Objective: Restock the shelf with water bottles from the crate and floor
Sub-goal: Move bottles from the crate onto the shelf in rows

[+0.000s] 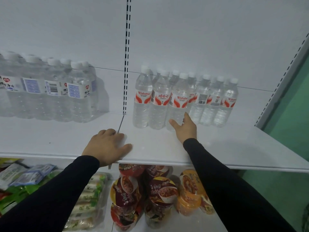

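Clear plastic water bottles (177, 104) are lined up on the white metal shelf (167, 148).
The front bottle's base is touched by the right hand (184, 127), fingers spread; the left hand (107, 146) is laid flat, loosely curled, holding nothing.

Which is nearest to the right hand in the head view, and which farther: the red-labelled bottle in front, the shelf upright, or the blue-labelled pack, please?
From the right hand:
1. Red-labelled bottle, touching its fingers.
2. Shelf upright, to the left, at the back.
3. Blue-labelled pack, far left.
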Available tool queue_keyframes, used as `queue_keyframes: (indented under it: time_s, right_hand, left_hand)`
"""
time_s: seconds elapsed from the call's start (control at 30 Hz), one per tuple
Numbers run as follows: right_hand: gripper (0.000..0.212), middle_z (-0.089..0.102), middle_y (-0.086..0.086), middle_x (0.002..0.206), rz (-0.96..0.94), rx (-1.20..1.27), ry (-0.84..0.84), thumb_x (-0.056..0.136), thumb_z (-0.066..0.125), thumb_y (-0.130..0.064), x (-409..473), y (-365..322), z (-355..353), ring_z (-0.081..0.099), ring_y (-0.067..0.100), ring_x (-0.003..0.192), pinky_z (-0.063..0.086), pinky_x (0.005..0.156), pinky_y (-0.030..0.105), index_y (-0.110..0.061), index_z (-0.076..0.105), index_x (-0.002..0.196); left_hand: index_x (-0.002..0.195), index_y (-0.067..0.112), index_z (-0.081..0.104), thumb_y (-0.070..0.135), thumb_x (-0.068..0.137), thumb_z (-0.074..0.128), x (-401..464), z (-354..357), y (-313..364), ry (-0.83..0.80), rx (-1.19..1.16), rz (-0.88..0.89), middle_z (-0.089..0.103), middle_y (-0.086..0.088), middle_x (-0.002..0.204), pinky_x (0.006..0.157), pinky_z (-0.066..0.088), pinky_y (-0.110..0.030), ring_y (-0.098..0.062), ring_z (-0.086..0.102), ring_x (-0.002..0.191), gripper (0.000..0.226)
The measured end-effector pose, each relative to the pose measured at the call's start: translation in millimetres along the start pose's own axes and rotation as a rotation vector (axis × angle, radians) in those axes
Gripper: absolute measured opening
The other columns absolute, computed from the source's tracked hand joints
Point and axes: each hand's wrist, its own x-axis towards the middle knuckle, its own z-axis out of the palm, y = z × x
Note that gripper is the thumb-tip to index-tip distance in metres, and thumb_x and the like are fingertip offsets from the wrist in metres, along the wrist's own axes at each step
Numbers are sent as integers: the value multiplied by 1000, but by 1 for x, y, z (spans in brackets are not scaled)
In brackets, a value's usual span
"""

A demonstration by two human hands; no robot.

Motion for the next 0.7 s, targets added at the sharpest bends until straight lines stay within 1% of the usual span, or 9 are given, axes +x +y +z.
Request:
queue_keyframes:
  time_s: [0.1, 0.2, 0.27, 0.33, 0.37, 0.43, 0.5, 0.63, 0.7]
  right_hand:
    - [80, 48, 6, 149, -7, 2, 10, 88, 68, -48, 4, 0, 5, 44, 25, 138, 38, 113, 39, -16, 33, 152]
    - [79, 53, 5, 143, -18, -19, 12, 86, 68, -51, 6, 3, 7, 49, 25, 132, 42, 110, 40, -17, 36, 149]
    - [73, 57, 5, 139, -19, -26, 0, 87, 68, -48, 5, 2, 5, 53, 25, 128, 44, 105, 33, -15, 39, 146]
    - [67, 56, 7, 138, -11, -45, -28, 90, 68, -43, 5, 0, 1, 53, 25, 127, 41, 96, 25, -13, 41, 143]
    - [70, 54, 8, 141, -9, -63, -48, 91, 67, -44, 4, -1, -2, 50, 25, 129, 39, 97, 25, -13, 39, 146]
    - [81, 46, 11, 149, -1, -117, -90, 90, 63, -52, -1, -5, -7, 45, 27, 135, 38, 105, 31, -11, 30, 152]
    - [85, 42, 11, 152, -5, -150, -99, 89, 61, -56, -11, -7, -13, 44, 28, 137, 37, 111, 36, -11, 28, 153]
    - [75, 45, 8, 150, -43, -172, -77, 91, 59, -54, -43, -10, -33, 46, 25, 134, 38, 112, 39, -14, 36, 150]
    - [69, 49, 6, 145, -86, -152, -56, 92, 60, -52, -63, -12, -43, 49, 22, 130, 40, 110, 39, -17, 40, 147]
  left_hand:
    - [125, 30, 55, 75, 73, 16, 1, 2, -1, 7, 0, -4, 52, -1, 130, 96, 37, -37, -22, 43, 121, 79]
    - [127, 31, 55, 76, 72, 16, 2, 3, -2, 15, -2, -8, 51, 0, 133, 97, 36, -37, -22, 43, 123, 81]
    - [128, 32, 54, 77, 71, 15, 2, 4, -3, 16, -12, -17, 50, 1, 134, 99, 36, -37, -21, 42, 124, 83]
    - [128, 32, 54, 79, 69, 14, 2, 4, -4, 15, -23, -27, 50, 2, 133, 99, 36, -37, -21, 42, 123, 85]
    - [128, 32, 54, 79, 69, 15, 1, 4, -4, 16, -28, -30, 50, 2, 133, 99, 36, -37, -21, 42, 123, 85]
    - [129, 32, 54, 78, 71, 17, 1, 4, -3, 20, -33, -36, 51, 3, 133, 100, 36, -37, -21, 43, 124, 83]
    - [130, 32, 54, 77, 72, 20, 1, 4, -3, 23, -41, -40, 51, 3, 134, 100, 36, -37, -21, 42, 124, 81]
    - [128, 31, 56, 78, 70, 20, -2, 2, -3, 24, -73, -45, 53, 2, 131, 98, 37, -38, -22, 43, 123, 83]
    - [129, 29, 56, 74, 74, 27, -4, 1, -2, 40, -126, -43, 54, 1, 130, 97, 37, -38, -22, 44, 122, 77]
